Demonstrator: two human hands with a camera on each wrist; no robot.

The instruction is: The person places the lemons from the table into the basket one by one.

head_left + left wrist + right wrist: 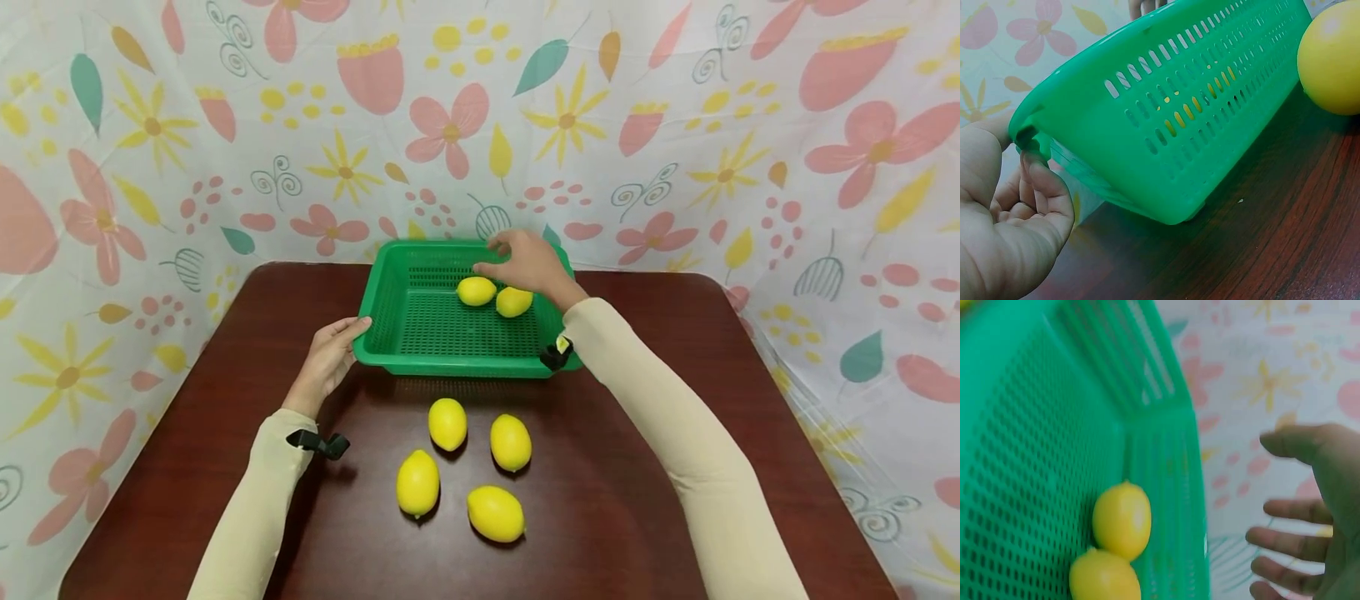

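A green plastic basket (405, 333) with slotted walls stands toward the back of the table. My left hand (327, 360) grips its left rim; in the left wrist view the thumb and curled fingers of the left hand (1016, 206) pinch the rim. Two yellow lemons lie inside, one lemon (476, 292) beside another lemon (513, 302). Above them my right hand (525, 265) hovers with fingers apart and nothing held. The right wrist view shows the right hand (1310, 519) spread beside the basket wall, with a lemon (1121, 520) within.
Several more lemons rest on the dark brown table (600, 517) in front of the basket, among them one lemon (447, 424) near its front wall and one lemon (496, 513) closest to me. A flower-patterned cloth (450, 83) hangs behind and at the sides.
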